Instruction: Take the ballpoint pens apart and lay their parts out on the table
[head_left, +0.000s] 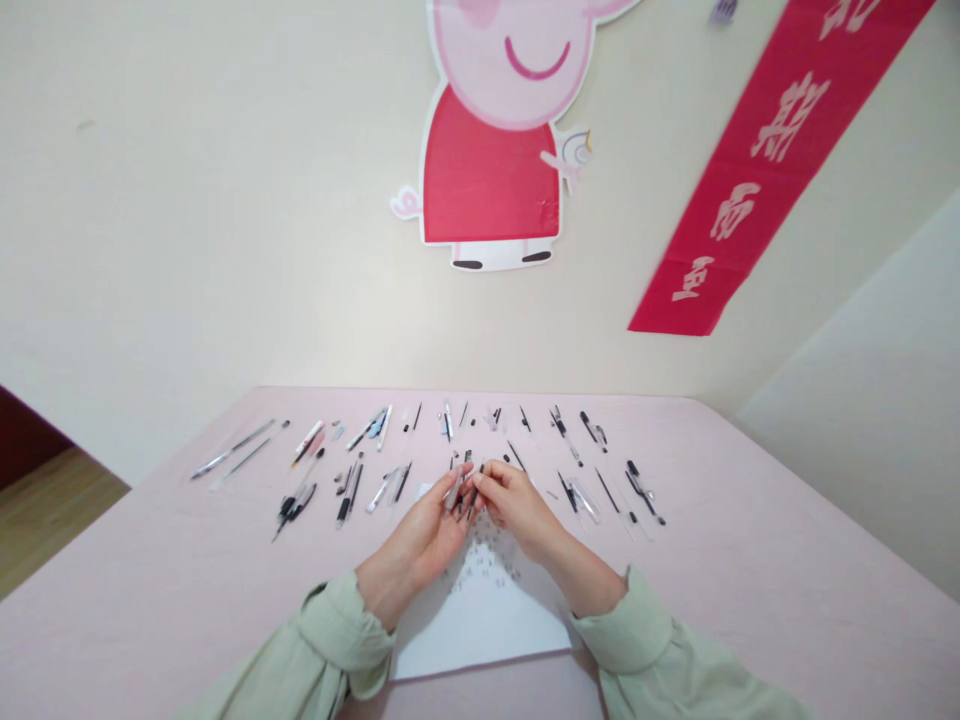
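A pig cutout (491, 175) and red banner (757, 180) suggest a home.

Head-worn view, looking forward and down over the desk (757, 560).
The single camera looks from the wearer's own place above the near side, with the sleeves (334, 635) entering at the bottom edge and the hands (517, 505) close by, below mid-frame; its wide view takes in the desk's far edge, the wall (225, 200) across the upper half, and some floor (64, 505) at left.
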